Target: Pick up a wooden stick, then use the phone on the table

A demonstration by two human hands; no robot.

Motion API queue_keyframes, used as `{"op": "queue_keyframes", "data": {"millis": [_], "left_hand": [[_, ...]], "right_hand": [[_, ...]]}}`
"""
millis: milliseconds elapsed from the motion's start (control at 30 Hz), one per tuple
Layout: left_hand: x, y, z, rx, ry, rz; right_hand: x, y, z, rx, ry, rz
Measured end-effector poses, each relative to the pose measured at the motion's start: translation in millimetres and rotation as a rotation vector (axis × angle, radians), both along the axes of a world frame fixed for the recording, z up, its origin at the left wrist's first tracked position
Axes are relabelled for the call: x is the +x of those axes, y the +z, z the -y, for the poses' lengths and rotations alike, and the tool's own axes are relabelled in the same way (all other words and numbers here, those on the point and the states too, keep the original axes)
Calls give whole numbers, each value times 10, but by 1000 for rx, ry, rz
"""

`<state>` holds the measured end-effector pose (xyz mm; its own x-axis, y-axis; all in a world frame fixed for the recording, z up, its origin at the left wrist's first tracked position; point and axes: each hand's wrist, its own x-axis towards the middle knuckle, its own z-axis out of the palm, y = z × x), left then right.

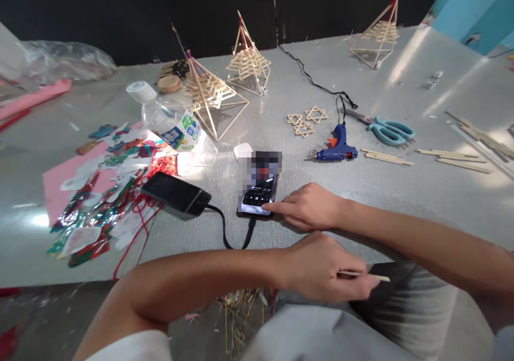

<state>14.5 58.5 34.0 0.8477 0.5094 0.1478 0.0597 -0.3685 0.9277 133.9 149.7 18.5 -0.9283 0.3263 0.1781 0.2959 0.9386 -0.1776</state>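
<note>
My left hand [327, 267] hangs over my lap below the table edge, its fingers pinched on a thin wooden stick [381, 277]. My right hand [307, 207] rests on the table, forefinger stretched out and touching the lower edge of a lit phone [259, 189], the other fingers curled in. A black cable [225, 227] runs from the phone to a black power bank [176, 192] on its left.
Stick pyramids [249, 64] stand at the back, another [379, 31] far right. A blue glue gun [337, 147], teal scissors [387, 129], star shapes [307, 121] and loose sticks [453, 160] lie right. A plastic bottle [172, 125] and coloured paper scraps [108, 189] lie left.
</note>
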Motion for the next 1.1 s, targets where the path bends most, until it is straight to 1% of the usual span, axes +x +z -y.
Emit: {"op": "queue_keyframes", "data": {"millis": [167, 267, 367, 467, 567, 667, 733, 900, 1033, 1100], "left_hand": [[1, 29, -11, -22, -38, 9], [-1, 17, -11, -56, -44, 22], [1, -2, -15, -96, -68, 42], [0, 7, -33, -116, -102, 14], [-7, 31, -52, -81, -107, -50], [-14, 45, -55, 11, -58, -83], [-18, 50, -50, 44, -40, -100], [-29, 79, -40, 6, -78, -140], [-39, 110, -47, 29, -57, -172], [-41, 112, -49, 34, -67, -174]], "right_hand": [[9, 10, -13, -30, 70, 2], [14, 12, -13, -34, 101, 3], [12, 8, -2, -28, 84, 2], [-1, 3, 16, -15, 30, -1], [-20, 2, 34, -9, -23, 0], [-35, 8, 45, -5, -44, 6], [-41, 15, 48, -5, -49, 11], [-48, 27, 45, -18, -58, 23], [-49, 27, 42, -27, -58, 32], [-50, 25, 44, -27, -57, 34]]}}
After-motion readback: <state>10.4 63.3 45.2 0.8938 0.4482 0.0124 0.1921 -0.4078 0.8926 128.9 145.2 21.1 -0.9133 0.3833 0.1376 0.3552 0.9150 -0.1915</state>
